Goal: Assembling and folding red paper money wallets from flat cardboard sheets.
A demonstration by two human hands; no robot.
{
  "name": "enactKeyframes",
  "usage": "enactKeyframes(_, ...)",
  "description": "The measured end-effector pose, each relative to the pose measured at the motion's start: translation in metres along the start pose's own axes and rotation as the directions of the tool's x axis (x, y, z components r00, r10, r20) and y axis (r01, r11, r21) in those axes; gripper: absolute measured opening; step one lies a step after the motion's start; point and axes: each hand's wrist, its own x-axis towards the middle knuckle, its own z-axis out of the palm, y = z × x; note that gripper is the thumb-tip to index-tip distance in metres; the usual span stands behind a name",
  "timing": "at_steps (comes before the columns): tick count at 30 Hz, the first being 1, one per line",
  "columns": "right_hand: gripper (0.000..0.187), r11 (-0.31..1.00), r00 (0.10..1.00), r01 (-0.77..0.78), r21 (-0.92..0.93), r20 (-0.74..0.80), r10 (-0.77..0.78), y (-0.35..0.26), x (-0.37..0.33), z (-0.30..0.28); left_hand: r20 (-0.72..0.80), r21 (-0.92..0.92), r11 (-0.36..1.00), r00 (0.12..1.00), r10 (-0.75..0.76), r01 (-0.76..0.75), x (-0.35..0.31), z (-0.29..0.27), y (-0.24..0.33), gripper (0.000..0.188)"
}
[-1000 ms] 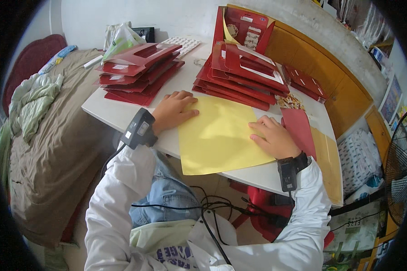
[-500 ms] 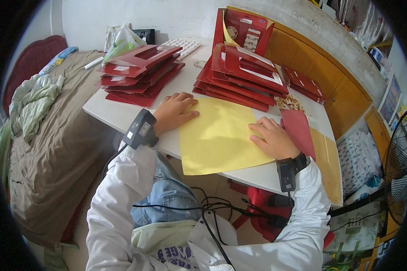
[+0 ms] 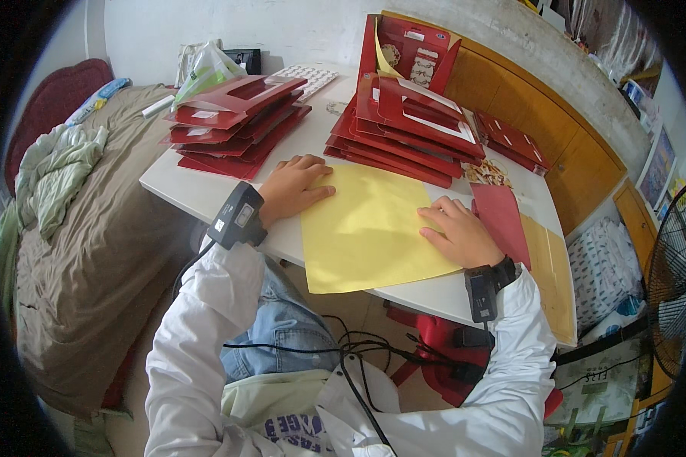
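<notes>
Reads fairly bright over the white bench (image 3: 177,181) and the pale wall (image 3: 305,30), lit diffusely, apparently from above. Shows soft-edged shadows across the yellow paper sheet (image 3: 373,228) and deeper shade along the near side of the brown-covered bed (image 3: 99,236). Catches a pale sheen on the topmost red folder (image 3: 209,100) at left. Looks reasonably sharp around the fingers (image 3: 306,161). Softens toward the rim, blurring the black fan (image 3: 669,305). Bends the orange cabinet (image 3: 503,91) into a curve, then drops to black in the corners.
</notes>
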Motion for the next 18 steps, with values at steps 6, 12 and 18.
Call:
enactKeyframes(6,0.032,1.0,1.0,-0.005,0.0,-0.001,0.005,0.0002,0.0003,0.0003,-0.01,0.003,1.0,1.0,0.016,-0.016,0.0007,-0.0004,0.0001,0.044)
enactKeyframes(12,0.032,1.0,1.0,-0.017,-0.001,0.002,0.017,-0.001,-0.0003,-0.0021,-0.003,-0.003,1.0,1.0,0.0,0.0,0.0012,-0.0028,0.0031,0.044)
enactKeyframes(18,0.032,1.0,1.0,-0.017,-0.017,0.014,0.017,-0.0029,0.0003,-0.0017,0.016,-0.014,1.0,1.0,-0.013,0.013,0.0,-0.0034,0.0025,0.045)
